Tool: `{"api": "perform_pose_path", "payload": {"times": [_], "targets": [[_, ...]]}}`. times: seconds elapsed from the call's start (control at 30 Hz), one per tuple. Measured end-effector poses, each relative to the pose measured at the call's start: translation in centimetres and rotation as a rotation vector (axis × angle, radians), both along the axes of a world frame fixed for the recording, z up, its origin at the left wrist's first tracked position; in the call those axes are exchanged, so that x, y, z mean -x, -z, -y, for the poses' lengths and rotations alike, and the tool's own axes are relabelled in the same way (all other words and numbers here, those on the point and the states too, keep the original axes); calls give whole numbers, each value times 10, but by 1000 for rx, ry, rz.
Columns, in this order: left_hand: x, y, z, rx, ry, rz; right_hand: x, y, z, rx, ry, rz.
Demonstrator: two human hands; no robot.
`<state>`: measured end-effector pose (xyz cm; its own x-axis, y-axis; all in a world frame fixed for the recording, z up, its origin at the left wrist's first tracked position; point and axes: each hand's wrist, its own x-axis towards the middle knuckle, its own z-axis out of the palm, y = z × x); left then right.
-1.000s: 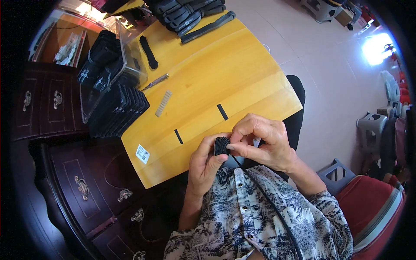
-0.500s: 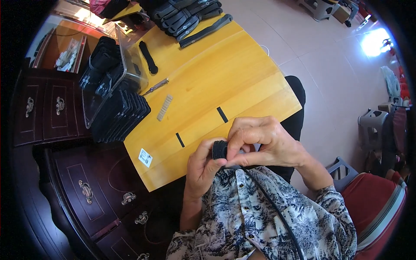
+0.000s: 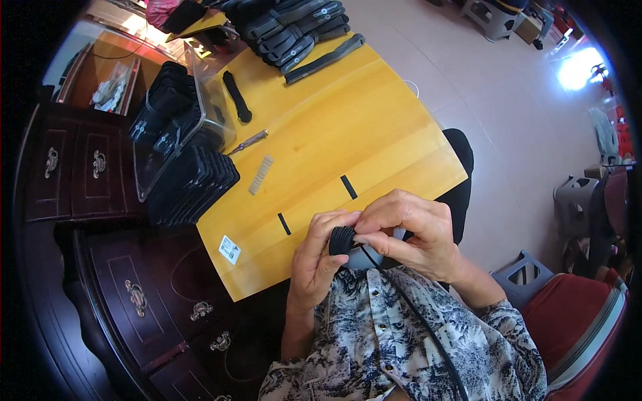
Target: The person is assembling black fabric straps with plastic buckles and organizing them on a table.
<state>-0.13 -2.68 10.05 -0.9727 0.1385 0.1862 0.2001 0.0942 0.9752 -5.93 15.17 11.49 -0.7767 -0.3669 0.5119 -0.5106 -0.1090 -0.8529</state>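
Observation:
Close to my shirt, beyond the near edge of the yellow table (image 3: 314, 144), my left hand (image 3: 313, 260) is closed round a small stack of black strips (image 3: 342, 240). Its thumb lies below the stack and its fingers behind, so the layered ends face up. My right hand (image 3: 418, 230) pinches at the stack's right edge with thumb and forefinger; whether a single strip is parted there is hidden. On the table lie two short black strips, one nearer the left (image 3: 284, 224) and one farther right (image 3: 348, 187).
A clear plastic bin (image 3: 200, 100) with black straps stands at the left, by a stack of black pieces (image 3: 190, 190). More black straps (image 3: 287, 30) are piled at the back. A pointed hand tool (image 3: 249, 142), a ridged beige strip (image 3: 261, 175) and a white label (image 3: 229, 249) lie nearby.
The view has shifted slightly, so the table appears lower. My right hand's fingers have straightened a little at the stack's edge, and the stack's layered ends now show more. My left hand keeps its hold.

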Motion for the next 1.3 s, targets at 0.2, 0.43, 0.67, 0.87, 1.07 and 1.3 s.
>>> {"api": "perform_pose_path", "payload": {"times": [0.2, 0.43, 0.67, 0.87, 1.07, 1.3], "targets": [[-1, -3, 2, 23, -6, 3, -4, 1, 5, -43, 76, -79], [-2, -6, 4, 106, -24, -26, -6, -3, 9, -149, 164, -237], [-6, -3, 8, 27, -2, -61, -7, -2, 10, -125, 50, -115], [-9, 5, 10, -531, 132, 51, -2, -8, 8, -116, -83, 52], [-13, 8, 14, -465, 151, 17, 5, -10, 6, -119, -204, 1], [-18, 3, 14, -418, 111, 2, 12, -16, 8, -134, -292, -34]]}}
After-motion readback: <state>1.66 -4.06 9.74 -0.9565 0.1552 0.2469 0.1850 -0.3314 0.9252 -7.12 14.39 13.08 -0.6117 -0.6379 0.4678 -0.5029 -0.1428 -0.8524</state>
